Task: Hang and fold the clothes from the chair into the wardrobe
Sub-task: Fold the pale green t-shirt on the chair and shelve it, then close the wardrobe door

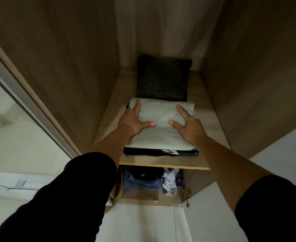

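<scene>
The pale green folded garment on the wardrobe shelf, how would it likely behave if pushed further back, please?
The pale green folded garment looks soft, so it would probably bunch rather than slide stiffly. Resting on a black folded garment, it may drag that along. Both flat hands, left hand and right hand, should keep it tidy.

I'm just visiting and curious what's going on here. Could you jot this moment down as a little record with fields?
place: wardrobe shelf
left hand: flat, open, on the pale folded garment
right hand: flat, open, on the same garment
under it: black folded garment
behind it: dark folded item
shelf below: blue clothing, loosely piled
stage: folded piece being set on the stack
</scene>
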`<state>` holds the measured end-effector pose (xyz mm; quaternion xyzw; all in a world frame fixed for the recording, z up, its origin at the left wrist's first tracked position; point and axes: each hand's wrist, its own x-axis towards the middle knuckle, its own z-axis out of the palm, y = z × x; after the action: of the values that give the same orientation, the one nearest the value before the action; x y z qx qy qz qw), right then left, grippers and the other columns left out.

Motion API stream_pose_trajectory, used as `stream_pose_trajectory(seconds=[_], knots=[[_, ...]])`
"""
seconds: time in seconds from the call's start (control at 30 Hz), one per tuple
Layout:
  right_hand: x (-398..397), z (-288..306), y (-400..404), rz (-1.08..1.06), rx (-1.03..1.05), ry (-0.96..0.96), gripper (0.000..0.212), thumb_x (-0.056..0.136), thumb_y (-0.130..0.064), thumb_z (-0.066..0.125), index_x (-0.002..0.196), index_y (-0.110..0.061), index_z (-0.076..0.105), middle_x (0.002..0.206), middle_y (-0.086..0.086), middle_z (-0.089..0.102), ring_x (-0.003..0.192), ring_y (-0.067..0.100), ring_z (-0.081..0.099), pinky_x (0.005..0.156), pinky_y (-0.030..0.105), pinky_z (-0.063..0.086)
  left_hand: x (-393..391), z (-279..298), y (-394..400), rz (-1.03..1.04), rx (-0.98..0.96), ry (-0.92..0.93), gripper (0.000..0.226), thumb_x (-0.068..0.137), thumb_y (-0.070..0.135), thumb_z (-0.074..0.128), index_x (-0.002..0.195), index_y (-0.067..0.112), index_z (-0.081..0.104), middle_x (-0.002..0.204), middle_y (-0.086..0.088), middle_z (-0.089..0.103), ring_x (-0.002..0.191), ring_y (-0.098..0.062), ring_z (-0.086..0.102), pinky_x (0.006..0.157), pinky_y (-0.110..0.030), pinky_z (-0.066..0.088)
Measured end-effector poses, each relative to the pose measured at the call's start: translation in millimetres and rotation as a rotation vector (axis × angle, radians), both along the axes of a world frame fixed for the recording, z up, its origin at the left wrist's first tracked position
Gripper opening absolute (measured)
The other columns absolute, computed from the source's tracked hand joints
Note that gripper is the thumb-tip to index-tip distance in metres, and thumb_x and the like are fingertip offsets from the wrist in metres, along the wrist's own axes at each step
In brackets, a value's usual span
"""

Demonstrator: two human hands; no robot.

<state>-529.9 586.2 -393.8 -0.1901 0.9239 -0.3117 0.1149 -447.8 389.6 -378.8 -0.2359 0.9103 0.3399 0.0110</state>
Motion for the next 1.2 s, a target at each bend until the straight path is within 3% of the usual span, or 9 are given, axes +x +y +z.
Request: stream_pose_trajectory(seconds=[0.2, 0.4, 0.53, 0.63, 0.77, 1.2], knots=[[25.1, 30.0, 11.9, -0.015, 0.19, 0.085, 0.066, 0.092, -0.058, 0.037, 0.147, -0.045, 0.003, 0.146, 0.018, 0.027, 0.129, 0.036, 0.037, 0.102, 0.042, 0.037, 25.9, 30.0, 1.0, -0.009, 0.01, -0.057, 0.092, 0.083, 0.056, 0.059, 0.148, 0.041, -0.005, 0.157, -0.015, -0.007, 0.145, -0.032, 0.009, 0.116, -0.041, 0.016], [88.3, 119.3, 35.3, -0.062, 0.203, 0.134, 0.062, 0.095, -0.057, 0.026, 0.146, -0.046, -0.008, 0.155, 0.017, 0.01, 0.14, 0.034, 0.023, 0.109, 0.048, 0.029, 90.8, 118.7, 14.9, -0.004, 0.011, 0.007, 0.097, 0.083, 0.048, 0.063, 0.146, 0.043, -0.011, 0.158, -0.003, -0.013, 0.146, -0.027, 0.01, 0.114, -0.042, 0.021], [149.1, 187.8, 50.8, -0.042, 0.136, 0.203, 0.06, 0.096, -0.055, 0.027, 0.147, -0.043, -0.001, 0.154, 0.012, 0.013, 0.136, 0.03, 0.031, 0.108, 0.045, 0.032, 148.7, 190.9, 37.2, -0.057, -0.027, 0.087, 0.102, 0.082, 0.043, 0.067, 0.147, 0.037, -0.013, 0.159, 0.0, -0.007, 0.146, -0.021, 0.009, 0.114, -0.038, 0.02], [191.7, 232.0, 65.5, -0.002, 0.209, 0.3, 0.062, 0.09, -0.064, 0.011, 0.148, -0.041, 0.008, 0.155, 0.007, 0.015, 0.136, 0.029, 0.029, 0.105, 0.046, 0.034, 188.4, 241.2, 53.5, -0.113, -0.086, 0.098, 0.107, 0.08, 0.042, 0.069, 0.147, 0.038, -0.014, 0.159, 0.003, -0.006, 0.146, -0.02, 0.01, 0.114, -0.04, 0.021], [235.2, 289.4, 84.2, -0.058, 0.132, 0.319, 0.06, 0.096, -0.052, 0.033, 0.147, -0.044, 0.003, 0.153, 0.008, 0.018, 0.136, 0.03, 0.03, 0.108, 0.046, 0.034, 227.9, 298.1, 71.7, -0.166, -0.149, 0.177, 0.109, 0.078, 0.039, 0.073, 0.148, 0.035, -0.011, 0.159, 0.002, -0.002, 0.145, -0.021, 0.014, 0.115, -0.043, 0.024], [349.6, 450.1, 145.5, -0.072, 0.207, 0.676, 0.065, 0.096, -0.051, 0.036, 0.148, -0.04, -0.001, 0.154, 0.01, 0.018, 0.139, 0.029, 0.027, 0.108, 0.046, 0.032, 351.7, 408.0, 128.9, -0.195, -0.226, 0.326, 0.122, 0.072, 0.041, 0.077, 0.148, 0.024, -0.018, 0.16, 0.002, -0.004, 0.146, -0.021, 0.008, 0.116, -0.049, 0.019]])
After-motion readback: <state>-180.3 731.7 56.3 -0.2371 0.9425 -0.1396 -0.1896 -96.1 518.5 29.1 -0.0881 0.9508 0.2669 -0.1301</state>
